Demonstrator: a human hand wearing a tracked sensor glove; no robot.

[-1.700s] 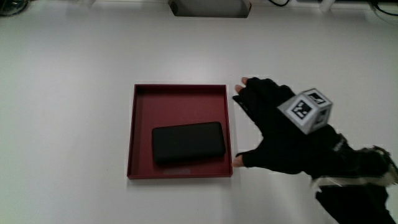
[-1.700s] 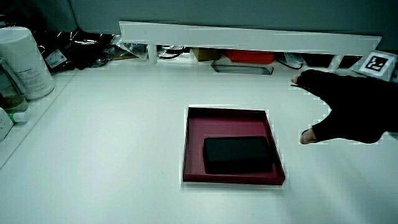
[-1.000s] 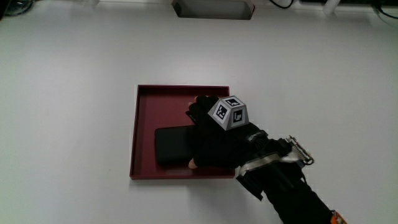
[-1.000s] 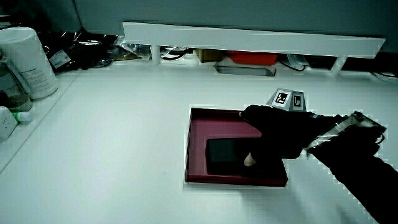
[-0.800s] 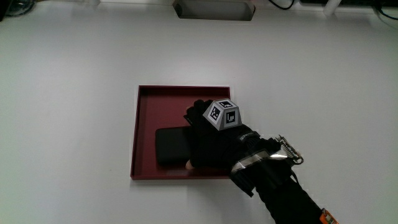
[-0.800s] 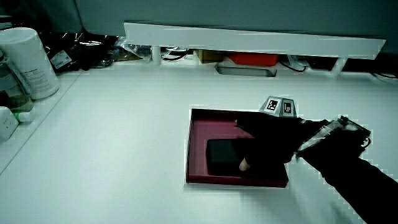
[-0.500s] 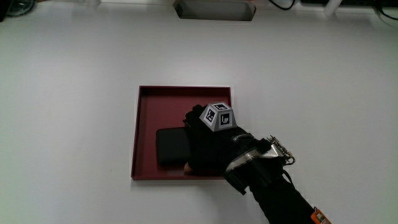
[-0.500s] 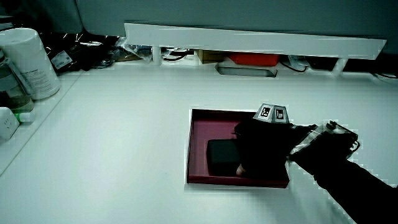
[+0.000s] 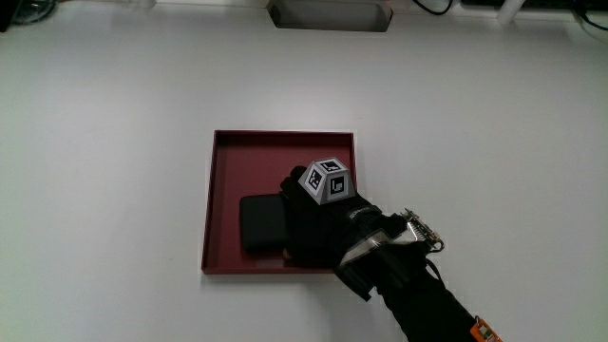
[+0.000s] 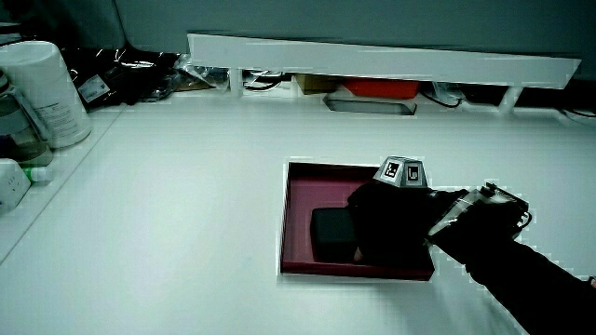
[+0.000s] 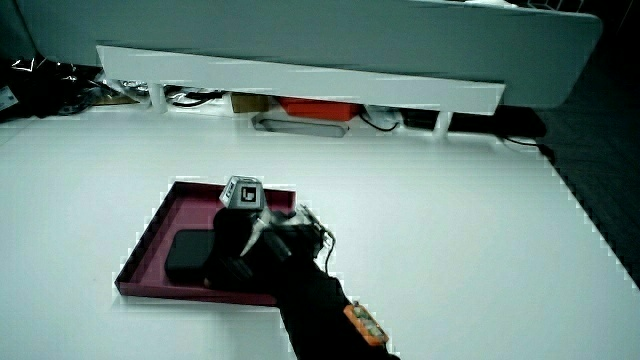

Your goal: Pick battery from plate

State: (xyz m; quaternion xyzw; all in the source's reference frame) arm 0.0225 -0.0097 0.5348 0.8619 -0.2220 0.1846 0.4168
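A flat black battery (image 9: 257, 224) lies in a square dark-red plate (image 9: 237, 169) on the white table. The hand (image 9: 315, 226) rests over the half of the battery nearest the forearm, its fingers curled around the battery's edges. The patterned cube (image 9: 326, 180) sits on the back of the hand. Both side views show the same: the hand (image 10: 386, 223) (image 11: 236, 250) clasps the battery (image 10: 327, 234) (image 11: 186, 255) inside the plate (image 10: 312, 186) (image 11: 163, 227). The covered half of the battery is hidden. The battery looks to be still lying on the plate's floor.
A grey tray-like thing (image 9: 328, 13) sits at the table's edge farthest from the person, under a low white partition (image 10: 372, 56). A white canister (image 10: 35, 91) and dark clutter (image 10: 140, 74) stand at a table corner near the partition.
The hand came from beside the plate to over the battery, then slid farther along it and closed its fingers around it. The battery has stayed in place.
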